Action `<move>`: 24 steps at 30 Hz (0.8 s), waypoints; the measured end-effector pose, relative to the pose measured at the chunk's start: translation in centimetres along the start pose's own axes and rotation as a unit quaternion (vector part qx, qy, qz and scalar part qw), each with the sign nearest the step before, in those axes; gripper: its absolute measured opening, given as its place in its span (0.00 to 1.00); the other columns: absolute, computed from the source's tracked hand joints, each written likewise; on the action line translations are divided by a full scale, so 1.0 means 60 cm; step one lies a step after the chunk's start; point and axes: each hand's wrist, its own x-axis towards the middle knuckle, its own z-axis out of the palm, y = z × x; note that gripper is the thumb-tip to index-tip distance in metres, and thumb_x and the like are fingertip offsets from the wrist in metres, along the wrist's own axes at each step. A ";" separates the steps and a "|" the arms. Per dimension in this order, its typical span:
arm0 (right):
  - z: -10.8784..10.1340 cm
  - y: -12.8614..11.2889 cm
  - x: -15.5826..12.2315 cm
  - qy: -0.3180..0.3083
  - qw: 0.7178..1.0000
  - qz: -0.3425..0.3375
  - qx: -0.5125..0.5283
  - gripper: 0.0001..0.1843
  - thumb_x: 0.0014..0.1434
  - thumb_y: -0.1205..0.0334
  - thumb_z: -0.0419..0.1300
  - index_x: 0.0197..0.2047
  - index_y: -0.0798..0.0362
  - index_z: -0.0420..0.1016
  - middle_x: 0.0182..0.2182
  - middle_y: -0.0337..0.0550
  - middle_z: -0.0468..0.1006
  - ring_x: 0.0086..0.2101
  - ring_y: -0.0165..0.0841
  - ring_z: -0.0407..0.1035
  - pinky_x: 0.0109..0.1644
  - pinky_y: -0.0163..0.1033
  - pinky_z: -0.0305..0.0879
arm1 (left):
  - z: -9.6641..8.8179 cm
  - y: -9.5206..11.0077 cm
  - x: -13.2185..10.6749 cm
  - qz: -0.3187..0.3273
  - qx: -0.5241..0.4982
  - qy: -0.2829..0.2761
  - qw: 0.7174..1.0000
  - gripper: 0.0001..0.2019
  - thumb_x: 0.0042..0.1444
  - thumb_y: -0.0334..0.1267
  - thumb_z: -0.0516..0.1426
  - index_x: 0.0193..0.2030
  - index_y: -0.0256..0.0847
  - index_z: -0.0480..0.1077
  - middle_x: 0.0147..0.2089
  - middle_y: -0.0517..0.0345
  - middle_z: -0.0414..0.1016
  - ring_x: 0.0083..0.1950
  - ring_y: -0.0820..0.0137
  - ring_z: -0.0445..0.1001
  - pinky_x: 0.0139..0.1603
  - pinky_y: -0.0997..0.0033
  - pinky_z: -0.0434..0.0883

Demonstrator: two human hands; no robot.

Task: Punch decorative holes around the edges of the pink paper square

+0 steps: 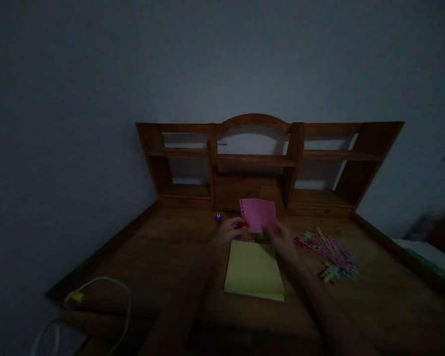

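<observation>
My right hand [281, 238] pinches the lower right part of a pink paper sheet [258, 213], which is held up off the desk. A row of holes runs down the sheet's left edge. Closed around a small red object [244, 225] is my left hand [230, 230], close to that holed edge; the dim light hides what kind of object it is. Below both hands lies a yellow-green pad of paper [255, 269], flat on the desk. Partly covered behind the pad's top edge is a small green item [260, 238]. Further back sits a small purple object [218, 217].
Pink straws or sticks [332, 249] and small coloured pieces [332, 273] are heaped on the right of the wooden desk [163, 247]. A wooden shelf unit [252, 159] stands along the back. A white cable [128, 301] loops over the front left edge.
</observation>
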 end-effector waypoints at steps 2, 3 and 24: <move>-0.002 -0.004 -0.002 0.005 1.000 0.001 -0.012 0.27 0.54 0.39 0.60 0.39 0.57 0.77 0.33 0.48 0.81 0.33 0.42 0.73 0.33 0.40 0.69 | 0.000 0.003 -0.002 0.001 0.003 0.004 1.000 0.17 0.44 0.37 0.67 0.41 0.35 0.75 0.40 0.52 0.77 0.38 0.67 0.74 0.40 0.70 0.68; -0.003 -0.006 -0.003 0.007 1.000 0.003 -0.016 0.27 0.53 0.39 0.60 0.38 0.57 0.78 0.32 0.48 0.81 0.32 0.42 0.73 0.32 0.40 0.68 | 0.001 0.004 -0.003 0.000 0.005 0.005 1.000 0.17 0.44 0.38 0.67 0.41 0.35 0.75 0.40 0.52 0.77 0.38 0.67 0.74 0.40 0.70 0.68; -0.004 -0.017 -0.004 0.004 0.999 0.035 -0.011 0.28 0.49 0.36 0.62 0.31 0.57 0.78 0.24 0.46 0.78 0.27 0.40 0.71 0.27 0.38 0.65 | -0.001 0.002 0.001 -0.005 0.004 -0.001 1.000 0.21 0.45 0.42 0.68 0.46 0.36 0.74 0.46 0.47 0.77 0.44 0.63 0.75 0.43 0.67 0.71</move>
